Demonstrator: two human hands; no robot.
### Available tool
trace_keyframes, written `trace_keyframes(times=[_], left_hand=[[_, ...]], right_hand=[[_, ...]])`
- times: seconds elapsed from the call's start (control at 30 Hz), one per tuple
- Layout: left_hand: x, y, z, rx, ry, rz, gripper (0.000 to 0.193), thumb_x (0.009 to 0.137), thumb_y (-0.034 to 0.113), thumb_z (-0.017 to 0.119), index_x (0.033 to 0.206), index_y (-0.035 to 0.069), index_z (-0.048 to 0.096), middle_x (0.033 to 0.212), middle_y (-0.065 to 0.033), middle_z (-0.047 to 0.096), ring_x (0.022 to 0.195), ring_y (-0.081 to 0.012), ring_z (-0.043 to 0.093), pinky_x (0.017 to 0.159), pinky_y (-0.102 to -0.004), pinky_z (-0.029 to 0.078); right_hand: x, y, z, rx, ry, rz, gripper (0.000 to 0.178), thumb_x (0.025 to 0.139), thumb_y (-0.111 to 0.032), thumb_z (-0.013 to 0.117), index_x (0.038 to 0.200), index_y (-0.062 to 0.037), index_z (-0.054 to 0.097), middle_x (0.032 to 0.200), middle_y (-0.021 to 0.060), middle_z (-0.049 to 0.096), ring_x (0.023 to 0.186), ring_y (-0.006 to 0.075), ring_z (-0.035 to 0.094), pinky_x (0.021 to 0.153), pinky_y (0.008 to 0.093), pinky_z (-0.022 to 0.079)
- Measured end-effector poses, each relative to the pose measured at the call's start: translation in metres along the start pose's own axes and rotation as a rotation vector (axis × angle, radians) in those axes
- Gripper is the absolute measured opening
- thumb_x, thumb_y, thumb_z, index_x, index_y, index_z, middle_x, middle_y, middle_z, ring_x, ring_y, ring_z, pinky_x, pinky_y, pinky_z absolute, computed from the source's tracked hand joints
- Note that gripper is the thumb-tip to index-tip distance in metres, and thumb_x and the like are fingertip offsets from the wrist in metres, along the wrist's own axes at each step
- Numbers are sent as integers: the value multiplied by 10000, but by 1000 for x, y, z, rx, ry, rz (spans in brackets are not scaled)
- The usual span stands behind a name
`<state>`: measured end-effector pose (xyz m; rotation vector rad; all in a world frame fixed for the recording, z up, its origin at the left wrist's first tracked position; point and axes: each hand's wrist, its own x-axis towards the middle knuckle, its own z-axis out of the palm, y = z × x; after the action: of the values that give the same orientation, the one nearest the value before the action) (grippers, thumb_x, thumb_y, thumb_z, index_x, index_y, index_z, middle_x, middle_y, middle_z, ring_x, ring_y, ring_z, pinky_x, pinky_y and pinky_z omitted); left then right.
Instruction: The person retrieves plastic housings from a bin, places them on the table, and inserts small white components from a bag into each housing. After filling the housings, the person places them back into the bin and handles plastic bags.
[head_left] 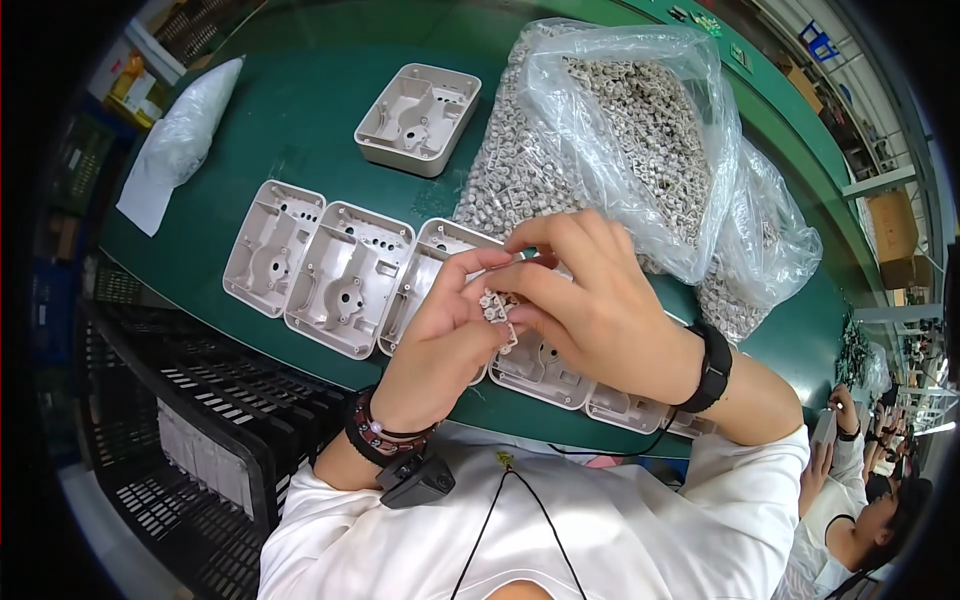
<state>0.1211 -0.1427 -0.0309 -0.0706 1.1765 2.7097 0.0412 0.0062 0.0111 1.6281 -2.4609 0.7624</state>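
Small light-grey plastic parts (495, 306) lie cupped in my left hand (440, 325), its fingers curled round them. My right hand (585, 300) meets it from the right, thumb and fingers pinched together at the parts; what exactly sits in that pinch is hidden. Beneath both hands runs a row of light-grey plastic housings, open side up. Two of them, a left-end housing (258, 250) and its neighbour (335, 300), show fully, while the middle ones are partly covered by my hands. Another housing (415, 120) stands apart, farther back on the green table (300, 130).
A large clear plastic bag (540, 130) full of small grey parts lies open behind my hands, with a second bag (745, 290) to its right. A white wrapped bundle (190, 130) rests at the far left. Black crates (190, 420) stand at lower left. Another person (840, 500) sits at right.
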Motion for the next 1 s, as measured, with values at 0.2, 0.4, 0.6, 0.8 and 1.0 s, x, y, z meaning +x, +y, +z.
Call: trace_keyframes(times=[0.2,0.4,0.6,0.8,1.0], left_hand=[[2,-2,4,-175,48,-47,454,792,-70,427,1218,53,329,1072,-67,467,889,-102,495,710,-212,404],[-2,-2,-17,-227,-13,-100,262,872,34,482,1116,43,389,903,-22,483,770,-68,456,671,-189,370],[-2,8,-19,380,99,219,170,867,119,576,963,32,466,831,-9,485,689,-51,415,628,-182,349],[-1,12,-30,554,114,517,149,835,101,615,895,31,499,834,-17,502,692,-53,413,630,-192,355],[-5,16,-44,566,235,505,142,845,85,582,933,15,496,861,-35,506,724,-63,416,648,-211,359]], right_hand=[[1,8,0,26,0,4,295,645,-105,694,923,-96,597,982,52,519,871,248,469,738,353,350],[4,6,-7,118,51,-14,278,643,-87,698,905,-86,605,935,58,524,848,242,483,728,327,362],[18,3,-2,198,86,-15,265,640,-71,706,891,-81,620,905,49,538,834,229,500,726,314,372],[36,2,0,295,-32,-7,202,642,-48,706,826,-68,627,824,32,557,782,217,524,716,304,374],[51,7,5,431,-148,44,167,633,-42,703,774,-55,614,886,61,549,809,227,514,707,301,374]])
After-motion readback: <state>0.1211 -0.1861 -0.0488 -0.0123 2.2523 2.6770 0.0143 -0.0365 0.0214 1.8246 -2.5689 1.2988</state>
